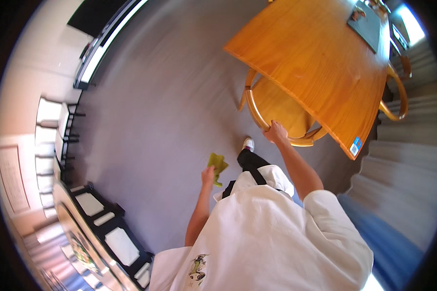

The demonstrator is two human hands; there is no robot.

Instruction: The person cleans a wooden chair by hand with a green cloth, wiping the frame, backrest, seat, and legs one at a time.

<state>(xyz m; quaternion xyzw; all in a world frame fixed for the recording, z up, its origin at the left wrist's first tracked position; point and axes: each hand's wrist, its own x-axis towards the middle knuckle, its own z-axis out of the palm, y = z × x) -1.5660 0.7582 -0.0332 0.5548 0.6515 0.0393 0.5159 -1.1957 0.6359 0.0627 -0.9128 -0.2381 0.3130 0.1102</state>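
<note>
With my left hand I hold a crumpled yellow-green cloth over the floor, left of my body. My right hand grips the curved top rail of a wooden chair. The chair's seat lies partly beneath a long wooden table, whose near edge is just beyond my right hand. A sticker with a printed code is on the table's near right corner.
On the table's far part lies a dark grey mat with a small object on it. Another wooden chair stands at the table's right side, near a grey curtain. Black-and-white chairs stand by a round table at lower left; white chairs line the left wall.
</note>
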